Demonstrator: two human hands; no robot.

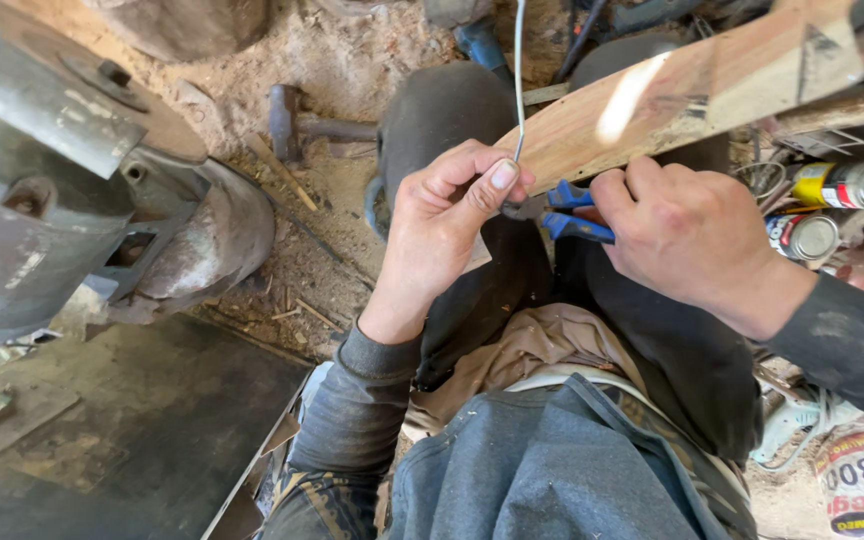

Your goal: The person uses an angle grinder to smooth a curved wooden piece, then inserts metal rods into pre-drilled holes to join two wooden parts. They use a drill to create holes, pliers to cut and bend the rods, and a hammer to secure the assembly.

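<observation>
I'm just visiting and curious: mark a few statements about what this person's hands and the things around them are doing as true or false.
1. The right hand grips blue-handled pliers. True.
2. The left hand pinches a thin pale wire. True.
3. A hammer lies on the sawdust-covered ground. True.
4. The wooden plank lies flat on the floor by the feet. False: it slants above the person's lap.
5. The cans stand beside the left hand. False: they lie past the right hand.

Left hand [449,215] on wire [518,70], right hand [687,230] on pliers [570,212]
</observation>
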